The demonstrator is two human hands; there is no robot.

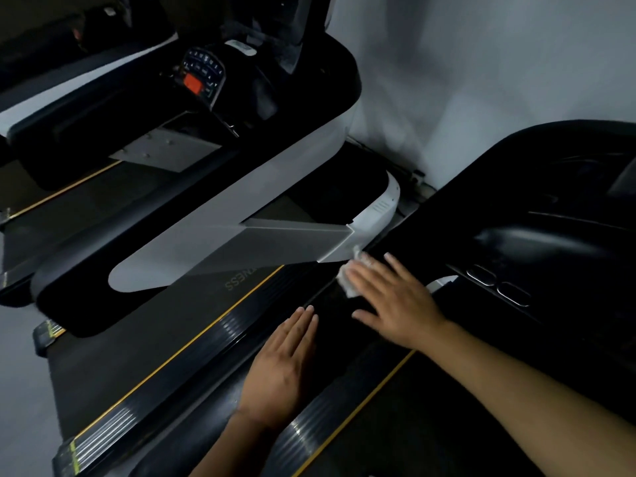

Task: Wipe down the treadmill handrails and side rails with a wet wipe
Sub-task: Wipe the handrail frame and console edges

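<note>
Dimly, two treadmills (220, 187), one wet wipe (348, 285) under right hand (395, 301), grip spread flat, left hand (282, 370) flat on handrail (332, 327), belt (172, 332) reads "NESS".

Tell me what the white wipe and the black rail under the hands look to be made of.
Wipe: thin, soft nonwoven or paper tissue, matt white; it lies crumpled and folded under the flat fingers of the right hand. Black rail: probably moulded plastic or a rubbery coating, smooth and matt; it shows almost no shine, but the dim light leaves this open.
</note>
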